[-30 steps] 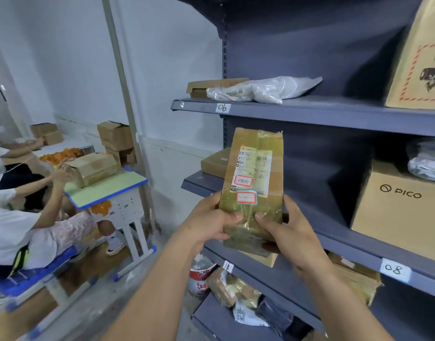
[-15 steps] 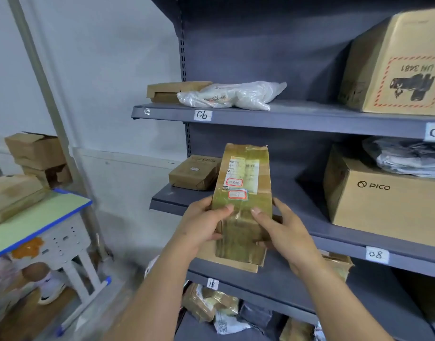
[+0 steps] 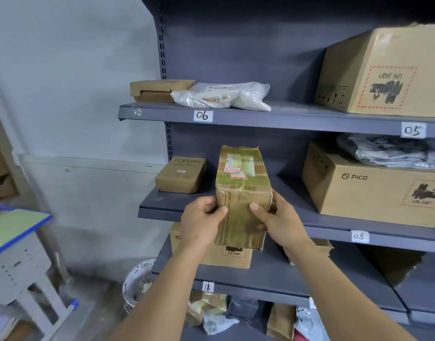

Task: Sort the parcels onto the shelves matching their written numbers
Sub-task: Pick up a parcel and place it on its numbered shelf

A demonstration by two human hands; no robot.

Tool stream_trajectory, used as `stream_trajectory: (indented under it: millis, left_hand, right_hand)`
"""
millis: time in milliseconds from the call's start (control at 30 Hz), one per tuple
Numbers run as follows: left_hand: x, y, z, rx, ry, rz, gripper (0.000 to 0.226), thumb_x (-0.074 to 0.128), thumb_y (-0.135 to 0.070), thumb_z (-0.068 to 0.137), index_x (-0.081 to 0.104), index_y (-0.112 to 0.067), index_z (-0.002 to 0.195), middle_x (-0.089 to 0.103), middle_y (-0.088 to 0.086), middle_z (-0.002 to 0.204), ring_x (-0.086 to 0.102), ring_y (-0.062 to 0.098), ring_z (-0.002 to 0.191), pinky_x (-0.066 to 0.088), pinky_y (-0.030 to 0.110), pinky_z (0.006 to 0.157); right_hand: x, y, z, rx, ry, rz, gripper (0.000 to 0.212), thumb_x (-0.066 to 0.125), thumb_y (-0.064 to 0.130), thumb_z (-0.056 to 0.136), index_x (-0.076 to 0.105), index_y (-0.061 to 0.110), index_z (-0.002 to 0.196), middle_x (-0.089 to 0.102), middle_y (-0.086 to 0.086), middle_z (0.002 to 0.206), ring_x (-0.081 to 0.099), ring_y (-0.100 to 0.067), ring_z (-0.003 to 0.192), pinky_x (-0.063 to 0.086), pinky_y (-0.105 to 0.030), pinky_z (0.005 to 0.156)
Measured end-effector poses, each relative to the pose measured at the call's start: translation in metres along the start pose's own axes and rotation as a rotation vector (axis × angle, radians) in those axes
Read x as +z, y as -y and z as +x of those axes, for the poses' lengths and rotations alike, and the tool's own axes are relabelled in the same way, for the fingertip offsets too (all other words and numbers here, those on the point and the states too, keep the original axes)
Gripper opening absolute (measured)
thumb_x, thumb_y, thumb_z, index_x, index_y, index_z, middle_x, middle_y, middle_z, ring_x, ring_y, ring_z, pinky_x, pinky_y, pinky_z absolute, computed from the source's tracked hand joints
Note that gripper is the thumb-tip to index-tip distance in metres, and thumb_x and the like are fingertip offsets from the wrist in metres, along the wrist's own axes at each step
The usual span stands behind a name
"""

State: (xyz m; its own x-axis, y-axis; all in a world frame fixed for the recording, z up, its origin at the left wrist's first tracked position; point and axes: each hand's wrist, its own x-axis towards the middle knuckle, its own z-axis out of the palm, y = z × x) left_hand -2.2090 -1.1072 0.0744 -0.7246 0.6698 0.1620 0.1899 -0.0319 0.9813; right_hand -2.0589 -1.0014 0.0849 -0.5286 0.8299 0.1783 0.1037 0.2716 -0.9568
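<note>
Tilted toward shelf (image 3: 320, 232) (label 08 (image 3: 359, 236)), parcel (image 3: 241, 190) gripped by left hand (image 3: 201, 225) and right hand (image 3: 283, 222).

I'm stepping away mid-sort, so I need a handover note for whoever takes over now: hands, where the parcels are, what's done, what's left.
Hands: left hand and right hand both grip the taped brown parcel, held in front of the middle shelf.
Shelves: labels 06, 05, 08, 18 visible; other parcels already lie there.
Done: parcel picked up.
Left: its written number is unreadable here; read it, shelve it to match.

Pale grey wall (image 3: 76, 70); green-topped desk (image 3: 12, 227) lower left.
</note>
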Motion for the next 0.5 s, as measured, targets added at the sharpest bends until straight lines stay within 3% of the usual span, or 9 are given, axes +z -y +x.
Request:
stream_trajectory:
  millis: [133,233,300,400,500]
  left_hand:
    - [0.000,0.000,0.020,0.019,-0.013,0.031,0.030,0.073,-0.012,0.087,0.071,-0.041,0.084,0.073,-0.019,0.088,0.070,0.002,0.093,0.056,0.038,0.094]
    - [0.001,0.003,0.041,0.035,-0.012,0.073,0.018,0.073,-0.016,0.088,0.075,-0.030,0.099,0.069,-0.025,0.082,0.068,0.000,0.090,0.055,0.036,0.094]
    - [0.002,0.005,0.055,0.034,-0.019,0.104,0.022,0.073,-0.021,0.088,0.075,-0.024,0.110,0.071,-0.021,0.089,0.069,0.003,0.093,0.056,0.038,0.094]
    - [0.000,0.008,0.075,0.033,-0.031,0.136,0.018,0.073,-0.024,0.088,0.076,-0.026,0.105,0.075,-0.015,0.093,0.070,0.007,0.093,0.056,0.040,0.093]
    - [-0.001,0.010,0.096,0.031,-0.055,0.155,0.022,0.072,-0.023,0.089,0.074,-0.024,0.111,0.075,-0.015,0.097,0.070,0.006,0.096,0.056,0.038,0.095]
  right_hand:
    - [0.007,0.000,0.024,0.023,-0.014,-0.019,0.039,0.068,0.028,0.095,0.056,0.031,0.132,0.068,0.018,0.105,0.068,-0.008,0.094,0.062,-0.034,0.075]
    - [0.011,-0.002,0.046,0.033,-0.013,-0.022,0.041,0.068,0.030,0.095,0.055,0.028,0.134,0.067,0.017,0.107,0.067,-0.010,0.097,0.061,-0.030,0.073]
    - [0.014,-0.005,0.064,0.045,-0.019,-0.023,0.044,0.069,0.031,0.094,0.055,0.025,0.135,0.066,0.014,0.108,0.067,-0.012,0.098,0.062,-0.034,0.076]
    - [0.022,-0.010,0.088,0.048,-0.022,-0.026,0.047,0.070,0.033,0.092,0.055,0.024,0.136,0.067,0.012,0.109,0.067,-0.013,0.099,0.062,-0.039,0.081]
    - [0.030,-0.014,0.107,0.032,-0.017,-0.034,0.047,0.070,0.033,0.093,0.055,0.024,0.136,0.068,0.012,0.107,0.068,-0.011,0.096,0.062,-0.033,0.076]
